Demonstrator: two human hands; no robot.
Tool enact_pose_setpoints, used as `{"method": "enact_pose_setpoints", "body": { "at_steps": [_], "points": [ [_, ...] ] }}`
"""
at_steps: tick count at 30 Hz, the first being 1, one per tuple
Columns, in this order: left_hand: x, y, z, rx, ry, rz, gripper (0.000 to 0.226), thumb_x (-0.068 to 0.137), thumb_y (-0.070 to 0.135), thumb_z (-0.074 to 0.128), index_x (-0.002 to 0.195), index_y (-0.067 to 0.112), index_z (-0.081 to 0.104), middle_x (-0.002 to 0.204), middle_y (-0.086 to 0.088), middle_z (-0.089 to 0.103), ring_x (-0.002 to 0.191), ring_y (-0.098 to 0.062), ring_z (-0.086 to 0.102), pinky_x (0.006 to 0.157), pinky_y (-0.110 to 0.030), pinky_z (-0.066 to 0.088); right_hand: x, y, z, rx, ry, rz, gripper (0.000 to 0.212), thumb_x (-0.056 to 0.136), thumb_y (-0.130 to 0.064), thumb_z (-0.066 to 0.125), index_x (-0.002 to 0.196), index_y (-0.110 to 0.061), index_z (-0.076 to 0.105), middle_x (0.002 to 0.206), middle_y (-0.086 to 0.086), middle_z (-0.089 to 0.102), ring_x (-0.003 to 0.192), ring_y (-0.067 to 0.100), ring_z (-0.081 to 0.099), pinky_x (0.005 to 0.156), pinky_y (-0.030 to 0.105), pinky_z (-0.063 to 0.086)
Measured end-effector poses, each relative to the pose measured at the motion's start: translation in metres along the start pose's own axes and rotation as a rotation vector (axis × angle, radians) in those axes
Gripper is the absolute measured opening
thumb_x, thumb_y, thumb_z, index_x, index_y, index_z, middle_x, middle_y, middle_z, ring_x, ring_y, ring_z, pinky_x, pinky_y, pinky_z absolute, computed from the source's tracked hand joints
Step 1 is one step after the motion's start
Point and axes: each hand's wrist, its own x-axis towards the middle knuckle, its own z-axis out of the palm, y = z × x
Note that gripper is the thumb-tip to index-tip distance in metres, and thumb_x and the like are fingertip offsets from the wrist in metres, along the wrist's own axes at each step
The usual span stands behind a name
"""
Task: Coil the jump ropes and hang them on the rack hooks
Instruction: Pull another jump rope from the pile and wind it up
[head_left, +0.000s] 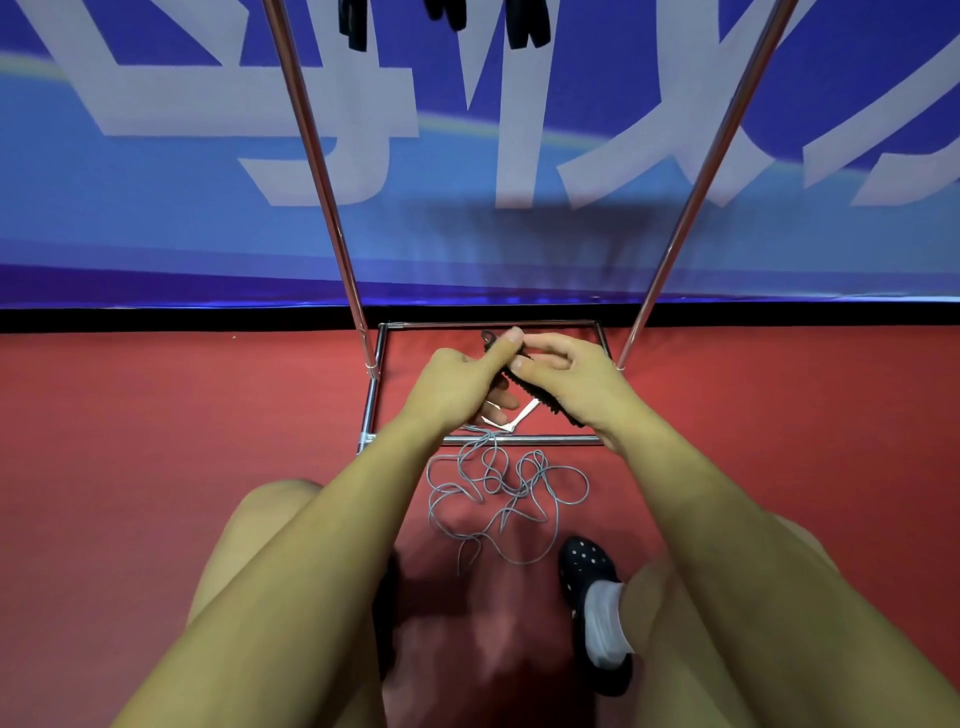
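rope still loose on the floor, handles gathered in both hands

both hands meet over the base frame of the rack (374, 400). the right hand (571, 384) wraps its fingers round a black ribbed jump-rope handle (545, 400), and the left hand (457, 389) pinches the upper end of that handle with thumb and forefinger. the left hand's lower fingers are curled under, seemingly on a second end piece, though what they hold is too hidden to say for sure.

the handle's long axis runs on a diagonal: its upper end points up and away toward the left thumb tip, its lower end toward the right wrist. a white neck piece (522, 415) juts out below the fingers, just beside the left hand's curled fingers, and the grey cord (498, 493) drops from there.

the cord lies below the hands on the red floor (156, 467) in an untidy heap of crossing loops, well short of a coil, near a black dotted shoe (587, 566).

the risk as i judge it: pulling the cord up from this heap could draw crossing loops tight into a knot. the cord also crosses the frame's near bar and could snag there, or be stepped on by the shoe. dark items (524, 26) already hang above the fingers at the top edge.
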Motion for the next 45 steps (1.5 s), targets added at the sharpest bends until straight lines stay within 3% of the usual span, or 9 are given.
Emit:
{"method": "enact_pose_setpoints", "body": {
  "at_steps": [5, 9, 12, 16, 21, 29, 33, 40, 45],
  "points": [
    [-0.002, 0.007, -0.005, -0.098, -0.101, 0.071, 0.052, 0.099, 0.050, 0.058, 0.095, 0.002, 0.077, 0.089, -0.012, 0.079, 0.059, -0.015, 0.065, 0.052, -0.020, 0.045, 0.000, -0.007, -0.012, 0.027, -0.071, 0.002, 0.032, 0.088, -0.021, 0.080, 0.119, -0.026, 0.073, 0.109, 0.006, 0.077, 0.102, 0.014, 0.073, 0.092, 0.030, 0.055],
    [-0.006, 0.012, -0.010, -0.111, -0.213, 0.153, 0.048, 0.102, 0.042, 0.056, 0.099, 0.000, 0.077, 0.093, -0.013, 0.079, 0.062, -0.016, 0.064, 0.055, -0.019, 0.046, -0.010, -0.021, -0.024, 0.246, -0.344, 0.176, 0.026, 0.095, -0.030, 0.063, 0.117, -0.018, 0.070, 0.092, -0.001, 0.073, 0.083, 0.012, 0.068, 0.063, 0.024, 0.057],
    [-0.008, 0.012, -0.010, -0.111, -0.271, 0.157, 0.041, 0.102, 0.041, 0.055, 0.096, 0.008, 0.078, 0.092, -0.011, 0.079, 0.065, -0.015, 0.068, 0.059, -0.020, 0.051, -0.013, -0.020, -0.030, 0.249, -0.456, 0.280, 0.039, 0.087, -0.039, 0.064, 0.123, -0.022, 0.068, 0.105, 0.004, 0.074, 0.100, 0.020, 0.072, 0.063, 0.033, 0.062],
    [-0.011, 0.015, -0.010, -0.161, -0.266, 0.101, 0.043, 0.101, 0.045, 0.056, 0.099, 0.008, 0.078, 0.095, -0.014, 0.079, 0.081, -0.020, 0.076, 0.070, -0.024, 0.058, -0.010, -0.017, -0.023, 0.143, -0.367, 0.149, 0.033, 0.090, -0.037, 0.064, 0.118, -0.021, 0.070, 0.096, 0.002, 0.074, 0.090, 0.017, 0.071, 0.065, 0.032, 0.062],
    [-0.005, 0.010, -0.010, -0.094, -0.084, 0.070, 0.057, 0.095, 0.052, 0.064, 0.097, -0.003, 0.075, 0.084, -0.011, 0.079, 0.063, -0.019, 0.070, 0.059, -0.023, 0.055, -0.001, -0.008, -0.016, 0.014, -0.163, -0.058, 0.018, 0.095, -0.024, 0.071, 0.110, -0.033, 0.076, 0.089, 0.003, 0.070, 0.088, 0.025, 0.063, 0.076, 0.042, 0.050],
    [0.000, 0.009, -0.014, -0.194, 0.020, 0.066, 0.056, 0.098, 0.047, 0.062, 0.092, -0.006, 0.076, 0.082, -0.019, 0.077, 0.053, -0.015, 0.067, 0.053, -0.021, 0.053, -0.002, -0.014, 0.001, 0.134, 0.004, 0.057, 0.038, 0.108, -0.039, 0.045, 0.099, -0.014, 0.072, 0.072, -0.007, 0.072, 0.067, 0.011, 0.067, 0.066, 0.030, 0.052],
    [0.002, 0.009, -0.018, -0.189, 0.010, 0.078, 0.050, 0.096, 0.045, 0.066, 0.089, -0.004, 0.077, 0.084, -0.021, 0.077, 0.049, -0.014, 0.059, 0.047, -0.020, 0.047, -0.008, -0.017, 0.006, 0.244, -0.054, 0.078, 0.031, 0.108, -0.037, 0.047, 0.107, -0.016, 0.070, 0.085, 0.001, 0.077, 0.071, 0.021, 0.074, 0.065, 0.038, 0.059],
    [-0.004, 0.009, -0.016, -0.162, -0.039, 0.023, 0.052, 0.095, 0.049, 0.067, 0.085, -0.001, 0.075, 0.074, -0.013, 0.075, 0.051, -0.015, 0.062, 0.051, -0.021, 0.050, -0.008, -0.012, 0.002, 0.144, -0.070, -0.033, 0.025, 0.105, -0.027, 0.056, 0.128, -0.024, 0.067, 0.096, 0.001, 0.076, 0.070, 0.021, 0.071, 0.051, 0.027, 0.054],
    [-0.004, 0.008, -0.018, -0.074, -0.008, 0.003, 0.058, 0.093, 0.057, 0.065, 0.070, 0.004, 0.073, 0.059, -0.007, 0.069, 0.043, -0.014, 0.049, 0.044, -0.021, 0.038, -0.006, -0.014, 0.001, 0.107, -0.045, -0.019, 0.032, 0.110, -0.042, 0.040, 0.126, -0.032, 0.065, 0.102, 0.005, 0.079, 0.073, 0.021, 0.069, 0.053, 0.028, 0.053]
  ]
}}
